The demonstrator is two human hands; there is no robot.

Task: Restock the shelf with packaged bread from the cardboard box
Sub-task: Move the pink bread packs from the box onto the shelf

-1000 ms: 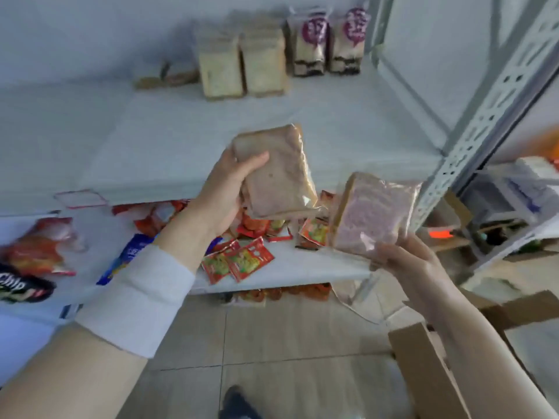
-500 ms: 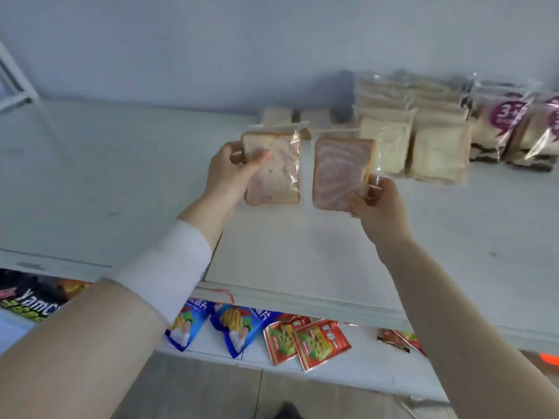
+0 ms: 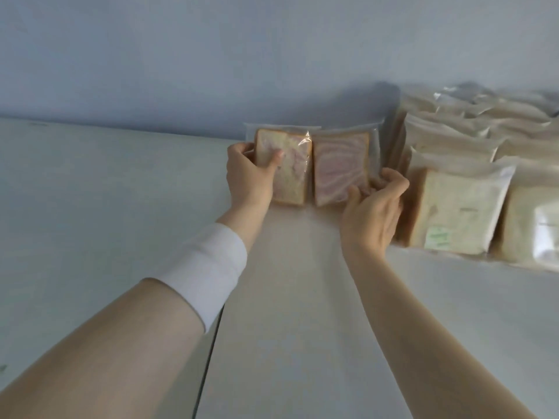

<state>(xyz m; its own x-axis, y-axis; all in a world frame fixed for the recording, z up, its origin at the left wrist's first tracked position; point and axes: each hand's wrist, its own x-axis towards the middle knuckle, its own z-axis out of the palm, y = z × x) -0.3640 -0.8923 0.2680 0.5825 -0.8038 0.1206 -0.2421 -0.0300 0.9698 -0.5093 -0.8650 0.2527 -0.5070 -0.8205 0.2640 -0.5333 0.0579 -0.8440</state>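
Observation:
Two clear-wrapped slices of pink-swirled bread stand side by side at the back of the white shelf (image 3: 121, 225), close to the wall. My left hand (image 3: 249, 176) grips the left pack (image 3: 295, 173), thumb across its front. Fingers of my right hand (image 3: 373, 207) curl around the lower right corner of the right pack (image 3: 340, 167). Both packs stand upright, their bottoms at the shelf surface. Behind them the edges of other clear packs show. The cardboard box is out of view.
Rows of plain pale bread packs (image 3: 462, 213) fill the shelf just right of my right hand, several deep toward the wall. A seam (image 3: 208, 358) between shelf panels runs under my left forearm. The blue-grey wall (image 3: 272, 55) closes the back.
Both hands have carried the two bread packs forward and down to the back of the shelf beside the plain bread. The view has closed in, and the lower shelf has dropped out of sight.

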